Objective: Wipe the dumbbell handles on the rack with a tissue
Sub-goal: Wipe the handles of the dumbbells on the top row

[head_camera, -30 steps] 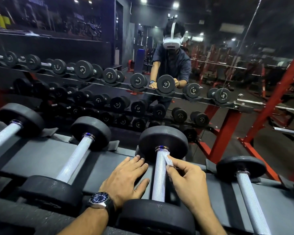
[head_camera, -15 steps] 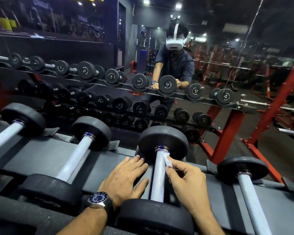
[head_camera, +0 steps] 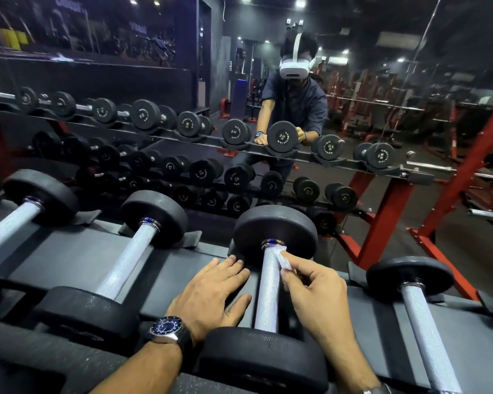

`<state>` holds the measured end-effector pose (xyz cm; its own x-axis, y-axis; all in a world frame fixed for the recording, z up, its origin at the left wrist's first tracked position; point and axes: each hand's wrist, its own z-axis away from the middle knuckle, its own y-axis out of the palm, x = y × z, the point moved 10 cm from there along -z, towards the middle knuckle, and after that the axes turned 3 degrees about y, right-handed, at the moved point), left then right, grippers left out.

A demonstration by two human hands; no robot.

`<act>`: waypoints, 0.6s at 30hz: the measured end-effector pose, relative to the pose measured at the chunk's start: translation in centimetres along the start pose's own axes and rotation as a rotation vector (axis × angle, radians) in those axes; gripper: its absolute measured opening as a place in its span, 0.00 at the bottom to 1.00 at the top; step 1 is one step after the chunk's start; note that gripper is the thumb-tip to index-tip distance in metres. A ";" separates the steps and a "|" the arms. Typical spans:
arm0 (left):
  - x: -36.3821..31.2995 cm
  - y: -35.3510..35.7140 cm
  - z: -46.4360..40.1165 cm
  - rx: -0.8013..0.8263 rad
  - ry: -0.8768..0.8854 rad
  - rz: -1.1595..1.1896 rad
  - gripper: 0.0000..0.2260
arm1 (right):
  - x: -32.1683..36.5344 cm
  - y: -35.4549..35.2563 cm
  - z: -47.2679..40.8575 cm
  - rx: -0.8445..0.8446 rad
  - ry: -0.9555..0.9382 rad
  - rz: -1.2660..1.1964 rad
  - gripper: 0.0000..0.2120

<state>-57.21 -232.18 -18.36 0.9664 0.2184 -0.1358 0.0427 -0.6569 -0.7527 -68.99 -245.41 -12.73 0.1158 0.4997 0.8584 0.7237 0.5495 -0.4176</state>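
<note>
**Inspector:** What stood around the work at lower centre?

**Assistant:** A dark rack (head_camera: 77, 260) ran across the lower frame and carried four dumbbells side by side. The dumbbell (head_camera: 268, 294) under attention lay at lower centre, its far head (head_camera: 275, 233) toward the middle of the frame and its near head (head_camera: 264, 356) at the bottom edge. A second dumbbell (head_camera: 131, 260) lay to its left, a third (head_camera: 421, 302) at lower right, and a fourth (head_camera: 26, 206) at the left edge. A mirror (head_camera: 268, 109) filled the upper frame and showed more racks of dumbbells and the person in a white headset. A red frame (head_camera: 382, 217) stood at centre right.

**Inspector:** Pose of the hands?

**Assistant:** The left hand (head_camera: 211, 297) lay palm down on the rack just left of the handle (head_camera: 268, 291), fingers spread flat and gripping nothing. A wristwatch (head_camera: 167, 328) sat on that wrist. The right hand (head_camera: 316, 294) came in from lower right, its fingers (head_camera: 295, 263) pinched closed on the tissue (head_camera: 282, 257).

**Inspector:** Where was the tissue?

**Assistant:** It was pressed against the right side of the handle's far end, just below the collar at the far head.
</note>
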 end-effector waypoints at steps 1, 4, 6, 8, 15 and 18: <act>-0.1 0.0 0.0 0.004 -0.004 0.004 0.21 | 0.3 -0.1 0.1 -0.010 -0.032 -0.002 0.14; 0.0 0.1 -0.1 0.009 0.001 0.005 0.21 | 0.7 -0.4 0.5 0.013 -0.122 -0.001 0.13; 0.1 0.1 -0.1 0.008 0.005 0.004 0.21 | 0.5 -0.5 0.3 0.044 -0.122 -0.013 0.14; 0.1 0.1 -0.1 0.014 0.004 -0.002 0.21 | 0.7 -0.6 -0.4 0.023 -0.109 -0.009 0.15; -0.1 0.0 -0.2 0.011 0.016 -0.009 0.21 | 1.0 -0.2 0.1 0.078 -0.167 -0.041 0.13; -0.1 0.0 -0.1 0.012 0.006 -0.001 0.21 | 0.8 -0.5 -0.4 0.016 -0.104 -0.060 0.15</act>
<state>-57.24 -232.25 -18.32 0.9678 0.2151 -0.1310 0.0412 -0.6482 -0.7604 -68.98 -245.54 -11.74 0.0006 0.5320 0.8468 0.7161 0.5908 -0.3717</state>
